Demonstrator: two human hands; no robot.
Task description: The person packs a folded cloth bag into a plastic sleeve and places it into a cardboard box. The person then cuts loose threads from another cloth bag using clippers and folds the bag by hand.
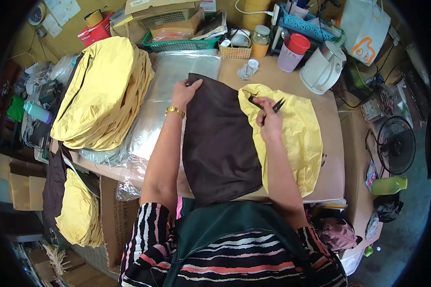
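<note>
A dark brown fabric piece (220, 138) lies across the table in front of me, its right side meeting a crumpled yellow fabric piece (297, 143). My left hand (186, 92) is closed on the top left corner of the dark fabric, thumb and fingers pinched together. Over the upper left part of the yellow fabric, my right hand (269, 117) is curled around small black thread snips (279, 105), their points sticking out to the upper right. Its fingertips touch the folded yellow edge; whether they also pinch it I cannot tell.
Left of my arm lie clear plastic sheets (177, 71) and a tall stack of yellow fabric pieces (100, 91). A white electric kettle (321, 69), a lilac cup (289, 58) and a green basket (182, 45) line the back. A black fan (396, 144) stands right.
</note>
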